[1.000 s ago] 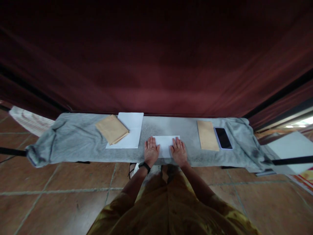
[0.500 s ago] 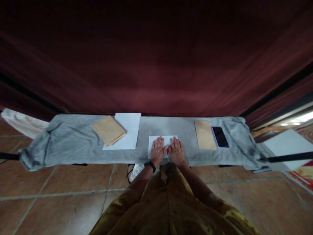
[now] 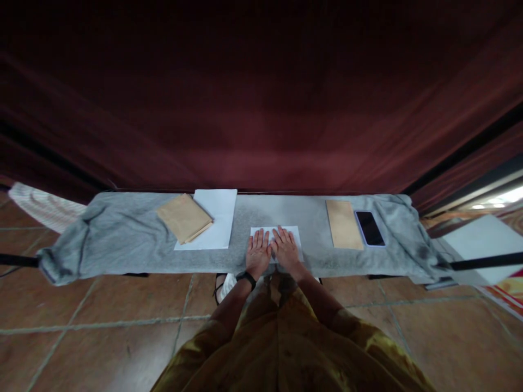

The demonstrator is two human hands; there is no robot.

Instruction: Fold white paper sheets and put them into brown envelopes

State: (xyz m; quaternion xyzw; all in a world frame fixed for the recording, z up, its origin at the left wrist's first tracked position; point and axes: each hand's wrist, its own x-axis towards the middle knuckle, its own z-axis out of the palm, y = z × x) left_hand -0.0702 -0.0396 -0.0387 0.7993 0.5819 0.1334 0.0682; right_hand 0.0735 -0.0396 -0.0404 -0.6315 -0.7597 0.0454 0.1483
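Here both hands lie flat, palms down, on a white paper point(image 3: 296, 238) that sits on the grey cloth point(image 3: 122, 239) near its front edge, about midway along its length. The left hand point(image 3: 258, 251) rests on the left part of the paper with its fingers straight, loosely spread and pointing away from the person. The right hand point(image 3: 285, 249) lies just beside it, also open and flat, with its fingers angled slightly leftward so that the two hands touch or nearly touch at the thumbs; which, I cannot tell. Neither hand grips or pinches anything. The paper shows as a narrow strip beyond the fingertips and a little to the right of the right hand. A dark band point(image 3: 245, 277) circles the left wrist. To the left on the cloth, well apart from the hands, a stack of brown envelopes point(image 3: 184, 218) lies tilted, overlapping a white sheet point(image 3: 220, 209). To the right lies a single envelope point(image 3: 344, 224), and a phone point(image 3: 370, 228) with a dark screen sits right next to it. Behind the cloth hangs a dark red curtain point(image 3: 261, 109), and a tiled floor point(image 3: 102, 326) is underfoot.
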